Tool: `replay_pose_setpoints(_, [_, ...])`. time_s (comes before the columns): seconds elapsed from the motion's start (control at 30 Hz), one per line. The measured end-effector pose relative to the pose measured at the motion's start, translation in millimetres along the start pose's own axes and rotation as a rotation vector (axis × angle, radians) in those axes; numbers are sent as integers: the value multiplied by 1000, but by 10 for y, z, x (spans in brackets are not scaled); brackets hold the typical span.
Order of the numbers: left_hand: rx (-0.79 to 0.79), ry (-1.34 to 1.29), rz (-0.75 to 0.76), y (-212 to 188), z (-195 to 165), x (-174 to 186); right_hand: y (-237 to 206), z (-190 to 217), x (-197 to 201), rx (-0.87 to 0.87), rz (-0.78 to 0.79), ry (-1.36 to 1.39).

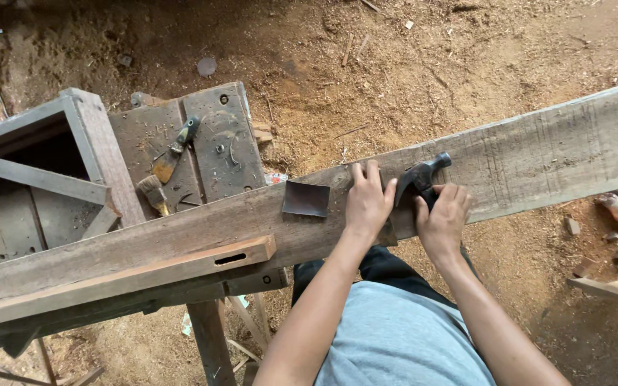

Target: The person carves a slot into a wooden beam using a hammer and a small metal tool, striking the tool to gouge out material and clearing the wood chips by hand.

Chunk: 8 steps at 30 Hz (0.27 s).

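Grey-shirted torso nearest, right hand (pixel 441 218) clenched around dark metal claw hammer (pixel 420 179) resting on long weathered wooden plank (pixel 538 154), left hand (pixel 368 200) pressed flat, fingers extended, beside square dark sandpaper sheet (pixel 307 199), worn bristle brush (pixel 154 193) on workbench (pixel 223 143) beyond

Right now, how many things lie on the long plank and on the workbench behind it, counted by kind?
Hammers: 1, the dark hammer, gripped by the right hand
Flat dark sheets: 1, the sheet on the long plank, beside the left hand
Brushes: 1, the brush
Handled tools: 1, the handled tool on the workbench
Total: 4
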<state>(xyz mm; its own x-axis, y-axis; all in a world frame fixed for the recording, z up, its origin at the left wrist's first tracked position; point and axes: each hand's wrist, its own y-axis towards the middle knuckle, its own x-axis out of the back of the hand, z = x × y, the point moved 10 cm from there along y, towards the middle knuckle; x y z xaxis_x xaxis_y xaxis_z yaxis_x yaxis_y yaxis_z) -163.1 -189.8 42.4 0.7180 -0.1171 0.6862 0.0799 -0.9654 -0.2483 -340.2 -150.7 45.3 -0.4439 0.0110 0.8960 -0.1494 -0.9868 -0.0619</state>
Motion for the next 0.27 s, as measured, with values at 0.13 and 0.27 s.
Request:
replay_pose_setpoints(0.13, [13, -25, -27, -49, 71, 83, 13, -64, -74, -33, 34, 75])
replay_pose_setpoints(0.27, [-31, 91, 2, -114, 155, 197, 14, -94, -98, -16, 19, 135])
